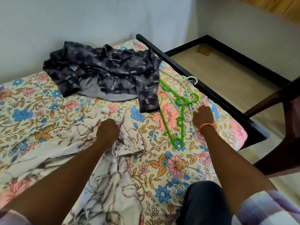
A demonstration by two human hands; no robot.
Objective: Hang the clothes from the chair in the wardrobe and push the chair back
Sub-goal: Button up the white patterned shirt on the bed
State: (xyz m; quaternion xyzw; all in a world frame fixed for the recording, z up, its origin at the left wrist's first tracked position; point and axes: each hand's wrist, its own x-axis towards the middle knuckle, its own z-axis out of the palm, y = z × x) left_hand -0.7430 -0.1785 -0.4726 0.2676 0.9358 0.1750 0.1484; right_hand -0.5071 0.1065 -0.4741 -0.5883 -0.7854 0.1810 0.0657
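Observation:
My left hand (108, 129) grips a bunch of a white garment with brown marbled lines (103, 172) that lies spread on the floral bed (162, 169). My right hand (203, 116) closes its fingers on the end of a white hanger (188, 88) near the bed's right edge. A green plastic hanger (177, 111) lies just left of that hand. Farther back, a dark blue-grey patterned shirt (103, 73) sits crumpled with a dark hanger (114, 56) in its collar. Part of a dark wooden chair (285, 127) shows at the right.
A black bed frame (194, 82) runs along the bed's right side, with beige floor (224, 75) beyond it. White walls close off the far side and the corner. My knee in dark trousers (204, 203) rests on the bed's near edge.

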